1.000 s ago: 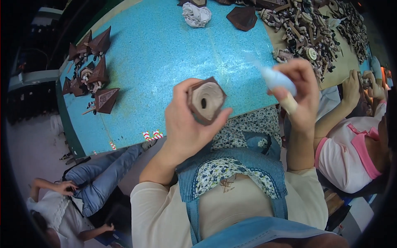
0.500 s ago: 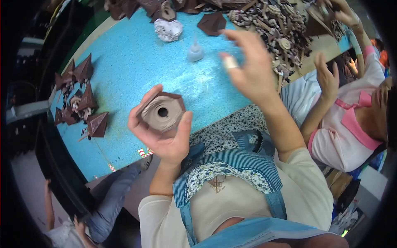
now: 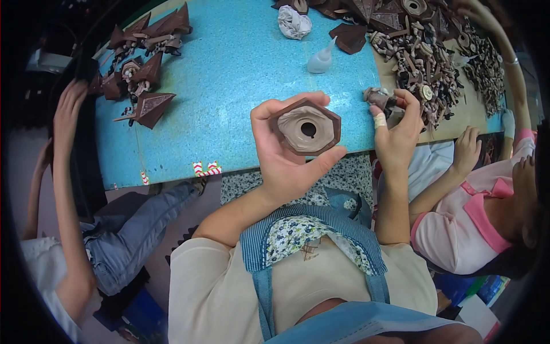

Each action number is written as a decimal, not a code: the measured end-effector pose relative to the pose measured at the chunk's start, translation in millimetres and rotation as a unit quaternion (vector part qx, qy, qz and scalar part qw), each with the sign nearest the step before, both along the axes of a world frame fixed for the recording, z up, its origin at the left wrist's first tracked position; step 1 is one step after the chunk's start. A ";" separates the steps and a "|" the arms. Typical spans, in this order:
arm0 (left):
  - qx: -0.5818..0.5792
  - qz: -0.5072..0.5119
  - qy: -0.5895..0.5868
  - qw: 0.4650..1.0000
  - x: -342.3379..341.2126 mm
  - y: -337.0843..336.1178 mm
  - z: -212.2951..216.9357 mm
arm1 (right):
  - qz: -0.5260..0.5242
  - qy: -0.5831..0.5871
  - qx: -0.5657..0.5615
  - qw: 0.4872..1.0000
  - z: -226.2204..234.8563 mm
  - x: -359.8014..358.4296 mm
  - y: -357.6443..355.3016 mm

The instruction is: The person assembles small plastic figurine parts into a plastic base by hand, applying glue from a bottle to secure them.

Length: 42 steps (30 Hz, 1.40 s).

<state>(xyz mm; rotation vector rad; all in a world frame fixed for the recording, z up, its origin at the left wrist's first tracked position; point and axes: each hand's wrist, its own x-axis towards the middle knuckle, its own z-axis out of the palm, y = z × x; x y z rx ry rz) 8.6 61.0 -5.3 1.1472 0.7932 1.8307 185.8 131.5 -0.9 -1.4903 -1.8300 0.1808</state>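
A brown, six-sided hollow piece [image 3: 293, 131] rests in my left hand [image 3: 282, 175], fingers behind it and thumb along its lower edge. Its pale inside faces up, with a dark round hole in the middle. To the right, above the table, my right hand [image 3: 399, 140] pinches a small greyish-brown figurine [image 3: 378, 100] between thumb and fingers. The figurine's details are too small to make out. A light tape wraps the right thumb. Beyond my hands stands a translucent squeeze bottle [image 3: 319, 61] with a pointed nozzle.
Small figure parts [image 3: 418, 69] are heaped at the right. Behind the bottle lie a crumpled white wad [image 3: 294, 24] and a flat brown piece [image 3: 348, 38]. Pointed brown assemblies [image 3: 150, 74] crowd the left. Co-workers' hands show at left [image 3: 71, 97] and right [image 3: 467, 152].
The whole view has shifted. My right hand, previously spread, now has a figurine in its fingers. My left hand has moved rightward with the hollow piece. A co-worker's hand has appeared by the left assemblies.
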 end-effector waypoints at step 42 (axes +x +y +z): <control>-0.028 0.015 0.270 0.962 5.5 -0.8 -8.0 | 0.331 0.066 -0.060 0.939 54.2 -36.6 -40.3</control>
